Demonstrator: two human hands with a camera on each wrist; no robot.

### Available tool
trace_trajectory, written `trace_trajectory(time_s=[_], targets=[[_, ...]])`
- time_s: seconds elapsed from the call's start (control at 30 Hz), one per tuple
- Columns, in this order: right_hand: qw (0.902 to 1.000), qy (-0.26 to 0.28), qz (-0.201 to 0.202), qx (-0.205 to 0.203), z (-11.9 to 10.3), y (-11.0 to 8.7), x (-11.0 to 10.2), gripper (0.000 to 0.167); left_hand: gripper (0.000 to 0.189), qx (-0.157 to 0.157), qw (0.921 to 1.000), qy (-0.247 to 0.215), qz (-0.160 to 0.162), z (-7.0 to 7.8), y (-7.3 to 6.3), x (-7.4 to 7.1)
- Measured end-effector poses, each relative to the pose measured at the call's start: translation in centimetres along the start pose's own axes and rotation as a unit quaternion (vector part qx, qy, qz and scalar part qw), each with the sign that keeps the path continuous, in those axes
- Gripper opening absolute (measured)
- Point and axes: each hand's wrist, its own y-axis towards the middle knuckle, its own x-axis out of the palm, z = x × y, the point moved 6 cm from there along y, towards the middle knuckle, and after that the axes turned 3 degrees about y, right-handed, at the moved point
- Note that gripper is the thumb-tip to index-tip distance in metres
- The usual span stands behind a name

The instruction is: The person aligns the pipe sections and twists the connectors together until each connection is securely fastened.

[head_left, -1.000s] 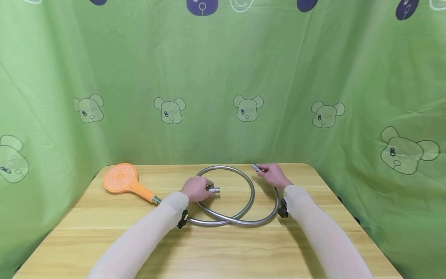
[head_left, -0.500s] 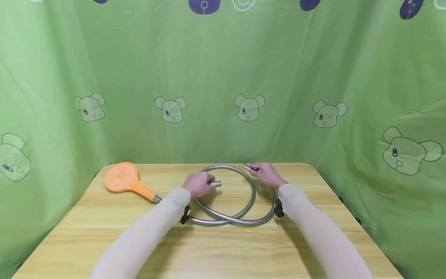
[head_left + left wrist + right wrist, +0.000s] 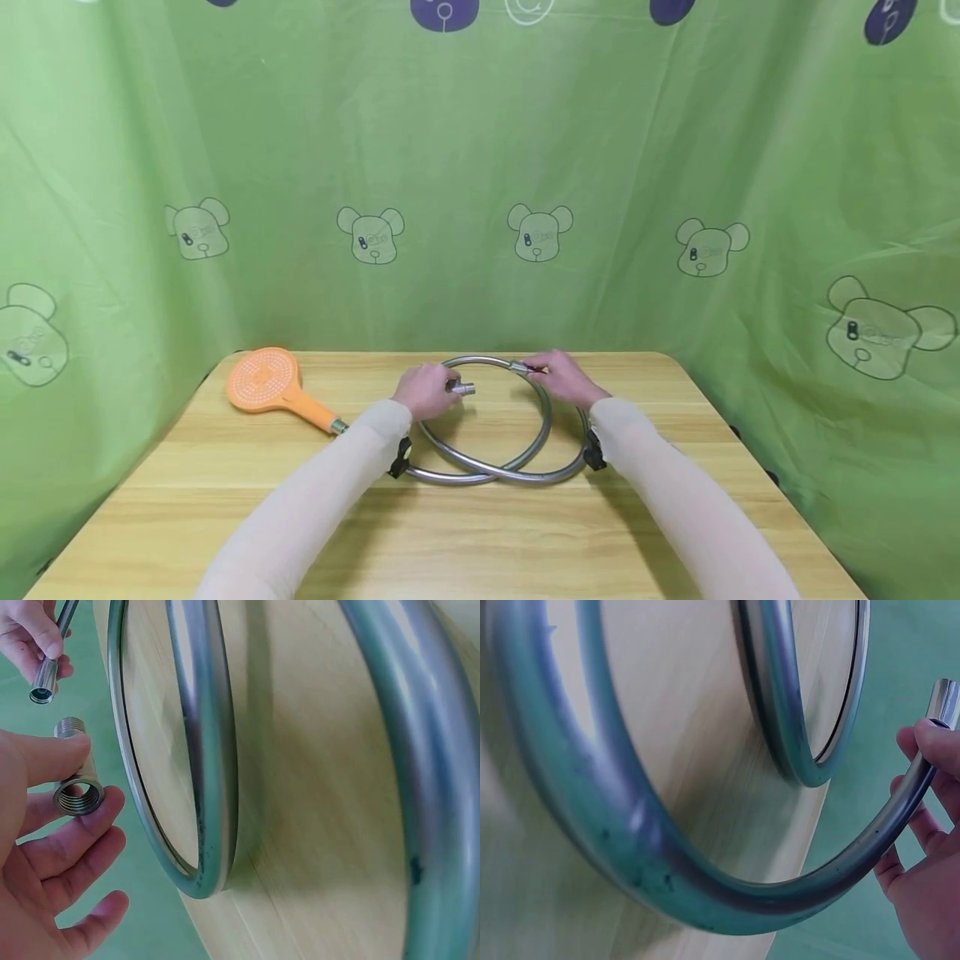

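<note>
My left hand (image 3: 425,392) pinches a threaded metal pipe fitting (image 3: 78,796) between thumb and fingers; one threaded opening faces the left wrist camera and a ridged male end points at the hose's end. My right hand (image 3: 564,379) grips the shower hose (image 3: 907,799) just behind its smooth metal end nut (image 3: 945,701), which points left toward the fitting. A short gap separates nut and fitting in the left wrist view. The silver hose lies in overlapping loops between my forearms. Its other end runs behind my left sleeve toward an orange shower head (image 3: 263,381).
The wooden table (image 3: 480,542) bears everything. Behind it and at both sides hangs a green curtain (image 3: 450,150) with bear prints. The shower head lies face up at the table's back left, its handle (image 3: 307,410) slanting toward my left forearm.
My right hand has moved left with the hose end, drawing the right-hand loop inward. My left hand has risen slightly in view with the fitting. The shower head stays put.
</note>
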Motion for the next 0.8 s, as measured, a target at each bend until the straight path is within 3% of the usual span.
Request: trace_trajectory(time_s=[0.17,0.53,0.8], targets=[[0.9996,0.001,-0.017,-0.023,-0.6,0.2,0.5,0.027,0.014,-0.003,1.0,0.001,0.004,0.0,0.2,-0.1],[0.9986,-0.019,-0.039,-0.031,-2.2,0.2,1.7,0.031,0.008,0.001,0.9998,-0.013,0.012,0.4,0.8,0.0],[0.9979,-0.035,-0.053,-0.012,-2.8,0.4,2.5,0.03,0.01,0.002,0.9998,-0.016,0.007,0.8,1.0,0.1]])
